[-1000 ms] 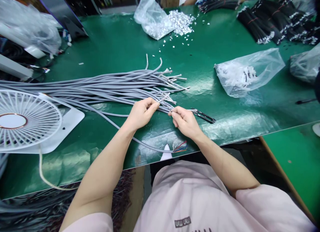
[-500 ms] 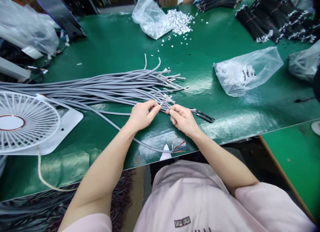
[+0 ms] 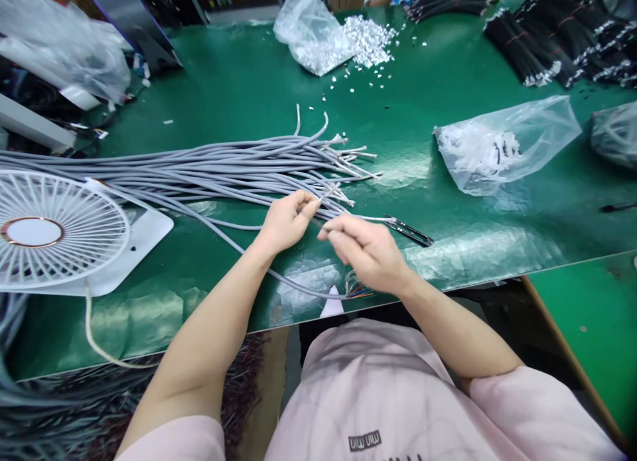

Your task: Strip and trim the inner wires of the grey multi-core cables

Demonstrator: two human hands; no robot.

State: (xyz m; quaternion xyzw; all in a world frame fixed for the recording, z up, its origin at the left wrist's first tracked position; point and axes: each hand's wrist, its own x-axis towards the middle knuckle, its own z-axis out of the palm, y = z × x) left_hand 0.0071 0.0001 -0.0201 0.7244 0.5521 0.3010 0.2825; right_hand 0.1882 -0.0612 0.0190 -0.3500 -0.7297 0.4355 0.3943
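Left grip [image 3: 288, 221] pinches a cable end [image 3: 328, 194], right grip [image 3: 371, 250] too blurred to tell, while 2 bags [image 3: 545, 126] hold white pieces [image 3: 478, 149].

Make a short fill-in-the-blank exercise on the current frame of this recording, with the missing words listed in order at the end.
The cables beside the left hand are ____ in colour.
Left or right: seen by the wearer, the black snips lie to the ____ of the right hand.
The tabletop beneath them is ____ in colour.
The fan at the picture's left edge is mostly ____ in colour.

Missing words: gray; right; green; white.
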